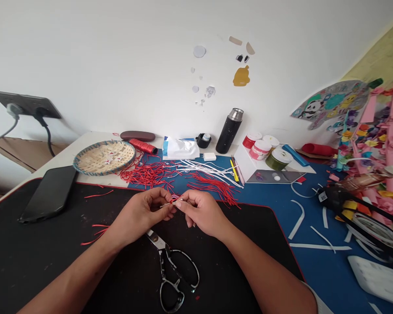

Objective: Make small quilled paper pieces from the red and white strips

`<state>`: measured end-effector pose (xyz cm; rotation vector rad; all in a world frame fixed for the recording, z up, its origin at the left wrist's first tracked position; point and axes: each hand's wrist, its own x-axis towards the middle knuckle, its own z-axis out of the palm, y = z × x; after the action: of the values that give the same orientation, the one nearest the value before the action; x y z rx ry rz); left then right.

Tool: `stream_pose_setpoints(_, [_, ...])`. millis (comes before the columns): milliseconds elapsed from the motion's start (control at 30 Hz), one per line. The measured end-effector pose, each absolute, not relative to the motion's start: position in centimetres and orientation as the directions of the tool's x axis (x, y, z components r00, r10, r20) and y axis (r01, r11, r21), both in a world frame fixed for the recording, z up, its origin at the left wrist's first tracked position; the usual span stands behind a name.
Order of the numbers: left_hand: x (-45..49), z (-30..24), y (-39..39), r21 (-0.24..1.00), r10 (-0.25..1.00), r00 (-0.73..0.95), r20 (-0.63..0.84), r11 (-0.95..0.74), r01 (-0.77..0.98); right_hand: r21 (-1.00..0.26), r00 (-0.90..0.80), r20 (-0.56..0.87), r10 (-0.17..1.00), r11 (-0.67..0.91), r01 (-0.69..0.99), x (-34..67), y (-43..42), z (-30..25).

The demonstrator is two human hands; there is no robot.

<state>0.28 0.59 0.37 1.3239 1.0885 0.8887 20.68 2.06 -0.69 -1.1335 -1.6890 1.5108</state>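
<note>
My left hand [155, 207] and my right hand [198, 207] meet over the far part of the black mat [236, 261]. Between their fingertips they pinch a small piece of red and white cord [173, 202], whose exact shape is too small to make out. Both hands are closed on it, thumbs on the near side. Below them lie scissors [160, 244] with worn black handles, the blades partly covered by my left hand. Cut red cords [150, 174] and white cords [209, 170] are heaped just beyond the hands.
Left are a shallow woven basket [81, 165] and a phone [50, 192]. A spool of red cord [142, 146], tissue pack [181, 148], black flask [229, 131] and lidded jars [278, 159] line the back. White strips [319, 247] and paper flowers [376, 139] are at right.
</note>
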Motion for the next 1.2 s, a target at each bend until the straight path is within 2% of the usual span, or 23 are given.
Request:
stream_pose_setpoints(233, [0.2, 0.88, 0.56, 0.996, 0.947, 0.311, -0.08, 0.068, 0.051, -0.983, -0.474, -0.09, 0.876, -0.002, 0.182, 20.74, 1.98, -0.46])
stream_pose_setpoints(467, [-0.04, 0.78, 0.72, 0.992, 0.932, 0.338, -0.129, 0.118, 0.053, -0.981, -0.475, -0.084, 0.876, 0.011, 0.194, 20.65, 1.94, -0.45])
stream_pose_setpoints(733, [-0.22, 0.48, 0.76, 0.998, 0.946, 0.319, -0.053, 0.039, 0.05, -0.983, -0.469, -0.076, 0.88, 0.011, 0.181, 20.79, 2.06, -0.6])
stream_pose_setpoints(833, [-0.35, 0.66, 0.97, 0.995, 0.941, 0.322, -0.1, 0.1, 0.019, -0.98, -0.451, -0.085, 0.889, 0.008, 0.201, 20.83, 2.11, -0.33])
stream_pose_setpoints(1033, [-0.51, 0.59, 1.11, 0.983, 0.901, 0.397, -0.175, 0.139, 0.119, -0.957, -0.407, -0.025, 0.913, 0.096, 0.273, 20.69, 1.93, -0.16])
stream_pose_setpoints(1200, [-0.28, 0.41, 0.99, 0.97, 0.891, 0.391, -0.233, 0.185, 0.156, -0.926, -0.417, 0.011, 0.909, 0.167, 0.34, 20.65, 1.74, -0.15])
